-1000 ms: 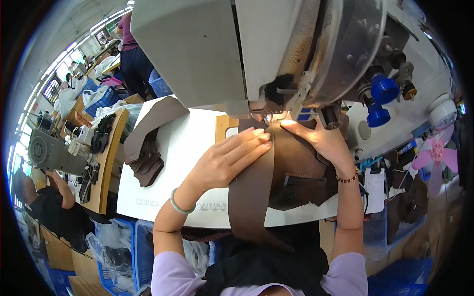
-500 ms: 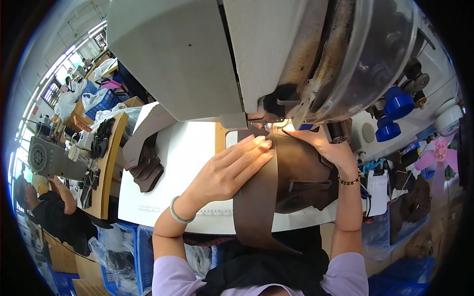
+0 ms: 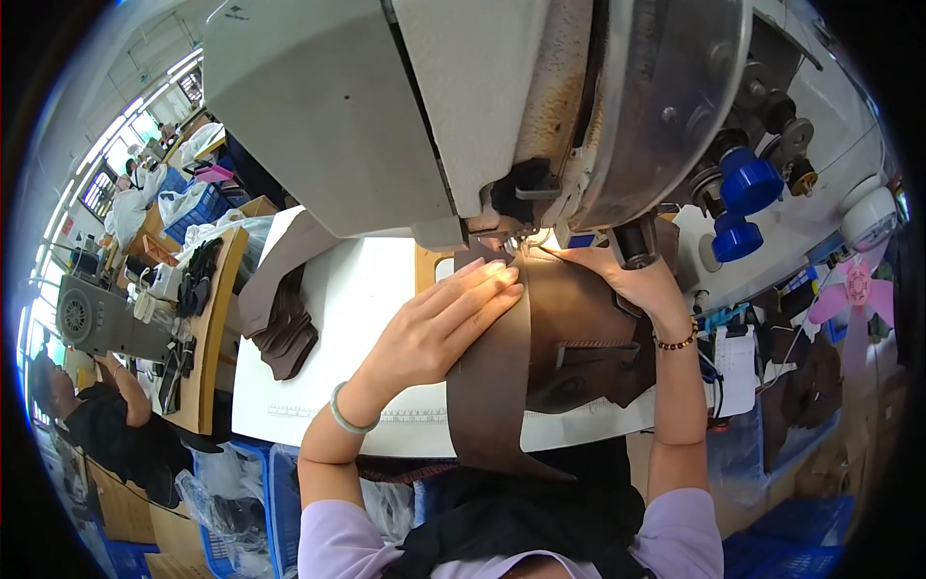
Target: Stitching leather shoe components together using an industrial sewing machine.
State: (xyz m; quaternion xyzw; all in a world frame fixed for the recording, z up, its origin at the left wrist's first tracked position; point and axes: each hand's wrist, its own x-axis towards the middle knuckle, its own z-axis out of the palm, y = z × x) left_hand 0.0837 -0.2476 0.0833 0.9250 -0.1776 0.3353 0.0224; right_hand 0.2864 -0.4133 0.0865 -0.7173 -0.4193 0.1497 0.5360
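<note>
currently, the left hand (image 3: pixel 429 333) lies flat on a long brown strip (image 3: pixel 487 400), its fingers straight, close together and clasping nothing, their tips near the needle area of the sewing machine (image 3: pixel 323 125). the strip runs from under the machine head toward the wearer, along the left side of a wider brown panel (image 3: pixel 579 314), and its tapered end hangs past the near edge of the white table (image 3: pixel 362 299). the right hand (image 3: pixel 648 282) rests at the panel's far right part, its thumb and fingers reaching in toward the needle; the machine hides some of them, so whether they pinch the panel i cannot tell. a stack of brown pieces (image 3: pixel 289 323) lies on the table's left side. farther left, another person (image 3: pixel 116 415) sits by a grey machine (image 3: pixel 106 314).
</note>
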